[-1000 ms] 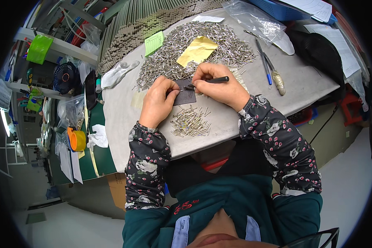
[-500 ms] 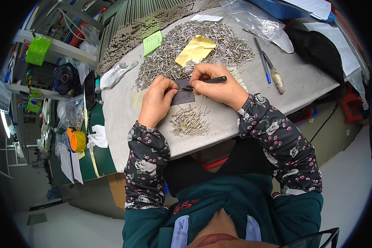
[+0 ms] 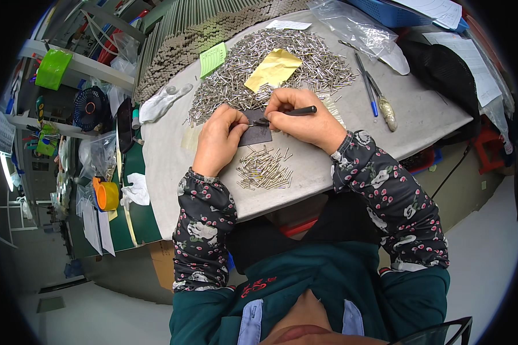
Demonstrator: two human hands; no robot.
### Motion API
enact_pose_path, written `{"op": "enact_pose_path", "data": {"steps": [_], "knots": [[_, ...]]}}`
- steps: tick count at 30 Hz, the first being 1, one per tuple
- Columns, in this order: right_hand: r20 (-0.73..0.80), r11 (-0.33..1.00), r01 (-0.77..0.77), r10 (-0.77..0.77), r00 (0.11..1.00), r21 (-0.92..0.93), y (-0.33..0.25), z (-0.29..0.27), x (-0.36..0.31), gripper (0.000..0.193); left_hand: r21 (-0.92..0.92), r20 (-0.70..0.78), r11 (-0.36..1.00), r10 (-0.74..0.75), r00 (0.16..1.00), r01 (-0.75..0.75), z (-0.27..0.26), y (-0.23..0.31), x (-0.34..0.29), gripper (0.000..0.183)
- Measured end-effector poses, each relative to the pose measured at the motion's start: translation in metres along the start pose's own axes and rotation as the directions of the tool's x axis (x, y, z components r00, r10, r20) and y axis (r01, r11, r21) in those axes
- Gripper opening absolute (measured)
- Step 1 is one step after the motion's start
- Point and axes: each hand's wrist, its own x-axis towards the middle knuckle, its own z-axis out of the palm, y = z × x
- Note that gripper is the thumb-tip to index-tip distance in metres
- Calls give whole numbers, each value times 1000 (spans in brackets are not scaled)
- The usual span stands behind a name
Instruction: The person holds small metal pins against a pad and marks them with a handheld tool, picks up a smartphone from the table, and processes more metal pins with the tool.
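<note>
My left hand [image 3: 220, 140] pinches a small metal pin [image 3: 254, 124] between thumb and fingers, over a dark flat pad [image 3: 255, 136]. In my right hand [image 3: 308, 119] is a black pen-like tool [image 3: 301, 111], its working end close to the pin; whether it touches is too small to tell. Just beyond both hands spreads a large heap of metal pins [image 3: 224, 80], with a piece of yellow paper [image 3: 273, 69] lying on it. A smaller pile of pins [image 3: 264, 168] lies nearer me, below the pad.
A blue pen [image 3: 367, 86] and a pointed hand tool with a wrapped handle [image 3: 387, 112] lie to the right. At the left are a white glove [image 3: 163, 104], a green note [image 3: 213, 59] and a yellow-orange tape roll [image 3: 106, 194]. Grey rods [image 3: 184, 40] are stacked behind.
</note>
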Motion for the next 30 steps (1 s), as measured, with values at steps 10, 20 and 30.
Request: {"op": "enact_pose_path", "data": {"steps": [10,20,30], "knots": [[5,1000,5,-5,1000,19,2,1,1,10,17,-3,1000,-1,1000,1,0,-2,0,7],[16,999,-19,19,1000,35,4,3,0,10,15,-7,1000,-24,1000,24,2,-3,1,6],[44,996,75,-74,996,-37,1,-2,-3,9,28,-9,1000,-10,1000,10,5,2,-1,6]]}}
